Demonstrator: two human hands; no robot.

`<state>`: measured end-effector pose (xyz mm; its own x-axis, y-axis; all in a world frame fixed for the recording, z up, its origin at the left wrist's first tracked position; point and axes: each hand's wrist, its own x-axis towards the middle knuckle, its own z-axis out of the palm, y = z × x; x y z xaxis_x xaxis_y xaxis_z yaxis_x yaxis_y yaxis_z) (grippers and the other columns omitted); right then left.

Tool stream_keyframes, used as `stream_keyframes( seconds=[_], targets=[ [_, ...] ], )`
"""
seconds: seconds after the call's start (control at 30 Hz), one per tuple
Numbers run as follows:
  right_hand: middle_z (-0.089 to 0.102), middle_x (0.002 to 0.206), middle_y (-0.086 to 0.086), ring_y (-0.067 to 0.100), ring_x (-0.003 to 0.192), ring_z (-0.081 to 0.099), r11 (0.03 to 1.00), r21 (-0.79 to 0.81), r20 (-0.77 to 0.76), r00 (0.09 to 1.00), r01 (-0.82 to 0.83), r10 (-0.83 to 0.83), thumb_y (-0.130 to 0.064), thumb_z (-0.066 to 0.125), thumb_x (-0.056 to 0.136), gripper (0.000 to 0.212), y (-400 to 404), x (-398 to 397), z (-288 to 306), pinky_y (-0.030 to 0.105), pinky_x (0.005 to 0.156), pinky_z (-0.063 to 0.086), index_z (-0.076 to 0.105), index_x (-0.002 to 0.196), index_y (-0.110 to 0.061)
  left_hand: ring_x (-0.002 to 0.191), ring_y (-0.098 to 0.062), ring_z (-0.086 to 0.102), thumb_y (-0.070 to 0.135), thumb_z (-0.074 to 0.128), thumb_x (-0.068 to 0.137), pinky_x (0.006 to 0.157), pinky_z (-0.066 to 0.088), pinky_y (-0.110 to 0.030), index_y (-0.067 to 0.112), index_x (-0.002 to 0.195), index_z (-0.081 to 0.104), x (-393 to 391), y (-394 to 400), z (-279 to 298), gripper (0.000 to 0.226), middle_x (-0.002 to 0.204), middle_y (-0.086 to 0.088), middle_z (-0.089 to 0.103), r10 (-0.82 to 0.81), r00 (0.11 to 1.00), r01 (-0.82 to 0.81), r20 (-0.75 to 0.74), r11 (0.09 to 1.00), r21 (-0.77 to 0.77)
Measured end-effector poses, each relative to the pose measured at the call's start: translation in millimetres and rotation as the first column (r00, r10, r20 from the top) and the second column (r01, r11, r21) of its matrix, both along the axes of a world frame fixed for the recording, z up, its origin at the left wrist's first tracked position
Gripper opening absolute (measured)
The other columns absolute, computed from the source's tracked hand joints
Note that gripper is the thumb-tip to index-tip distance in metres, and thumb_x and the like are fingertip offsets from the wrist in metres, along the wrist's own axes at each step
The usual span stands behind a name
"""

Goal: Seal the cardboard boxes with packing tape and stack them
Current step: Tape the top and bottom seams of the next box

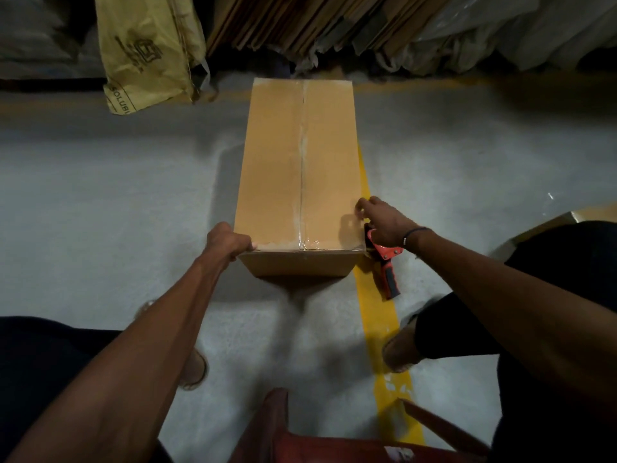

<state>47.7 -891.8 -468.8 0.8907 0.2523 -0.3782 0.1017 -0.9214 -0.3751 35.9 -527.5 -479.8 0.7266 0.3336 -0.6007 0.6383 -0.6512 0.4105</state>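
While my left hand (230, 240) grips the near-left corner of the long brown cardboard box (298, 172) on the grey floor (100, 195), my right hand (380, 218) pinches at its right edge above the red tape dispenser (384, 262); I should press the tape flat.

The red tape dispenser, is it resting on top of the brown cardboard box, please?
No, the red tape dispenser lies on the floor beside the brown cardboard box.

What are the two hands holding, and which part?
The left hand grips the cardboard box at its near left top corner. The right hand is over the tape dispenser; whether it grips it cannot be told.
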Motion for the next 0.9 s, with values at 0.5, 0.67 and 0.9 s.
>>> stream_keyframes(
  seconds=[0.5, 0.67, 0.9],
  targets=[
    [0.057, 0.143, 0.008, 0.035, 0.127, 0.056, -0.123, 0.395, -0.738, 0.234, 0.910, -0.633, -0.068, 0.052, 0.090, 0.079, 48, -13, -107, 0.053, 0.110, 0.046, 0.048, 0.146, -0.012, 0.107, -0.029, 0.049, 0.002, 0.071, 0.089, 0.085, 0.043, -0.038, 0.000, 0.130, 0.045, 1, -4, -26, 0.049, 0.125, -0.016, 0.047, 0.110, 0.992, -0.122, -0.058, 0.948, -0.295],
    [0.074, 0.114, 0.004, 0.028, 0.107, 0.067, -0.251, 0.455, -0.685, 0.156, 0.854, -0.712, -0.086, 0.061, 0.065, 0.085, 33, -11, -180, 0.050, 0.105, 0.051, 0.072, 0.115, -0.019, 0.101, -0.036, 0.058, 0.005, 0.072, 0.070, 0.072, 0.047, -0.036, -0.011, 0.108, 0.059, 4, -2, -44, 0.044, 0.117, -0.027, 0.058, 0.228, 0.972, -0.233, -0.056, 0.903, -0.360],
    [0.073, 0.110, 0.007, 0.028, 0.102, 0.068, -0.236, 0.407, -0.668, 0.111, 0.882, -0.735, -0.096, 0.064, 0.053, 0.092, 39, -14, -138, 0.050, 0.099, 0.054, 0.069, 0.111, -0.025, 0.084, -0.027, 0.055, 0.031, 0.077, 0.059, 0.068, 0.040, -0.035, 0.006, 0.093, 0.068, 6, -8, -38, 0.043, 0.099, -0.012, 0.058, 0.279, 0.959, -0.273, -0.050, 0.864, -0.424]
  ],
)
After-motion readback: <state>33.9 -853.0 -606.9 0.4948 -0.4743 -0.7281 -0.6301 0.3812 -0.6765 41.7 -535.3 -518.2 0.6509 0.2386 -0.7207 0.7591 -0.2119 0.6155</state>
